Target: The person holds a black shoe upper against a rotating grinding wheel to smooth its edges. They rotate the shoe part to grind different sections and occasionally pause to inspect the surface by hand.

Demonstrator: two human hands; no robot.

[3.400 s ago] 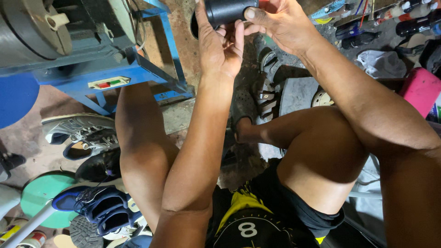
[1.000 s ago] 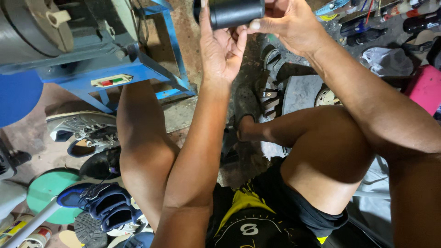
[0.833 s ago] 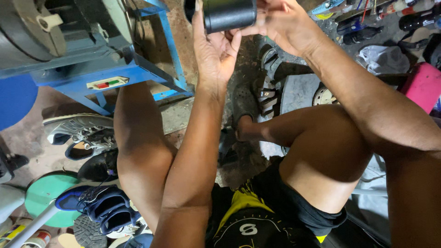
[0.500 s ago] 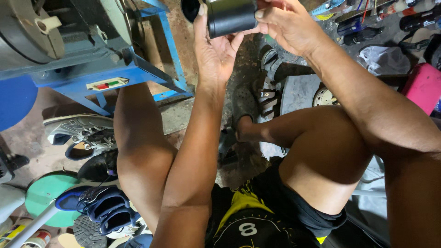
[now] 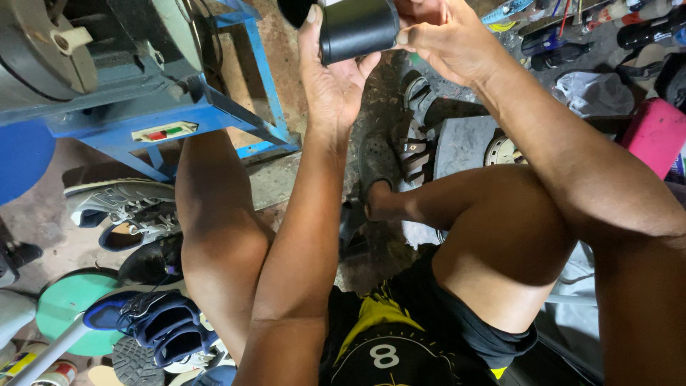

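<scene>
A black cylinder point(image 5: 357, 28) is held up at the top of the head view, lying across my left hand point(image 5: 330, 82), whose palm cups it from below and behind. My right hand point(image 5: 446, 43) comes in from the right, fingertips pinching the cylinder's right end. Both forearms reach up over my bare knees. The cylinder's upper part is cut off by the frame edge.
A blue metal machine frame point(image 5: 179, 114) with a red and green switch stands at the left. Several shoes point(image 5: 125, 211) lie on the floor beside my left leg, a green round lid point(image 5: 68, 307) below them. Sandals point(image 5: 411, 136), bottles and a pink box point(image 5: 654, 136) lie to the right.
The cylinder and both hands have shifted slightly, with the cylinder turning a little in my grip. The view has wobbled; nothing was let go.
</scene>
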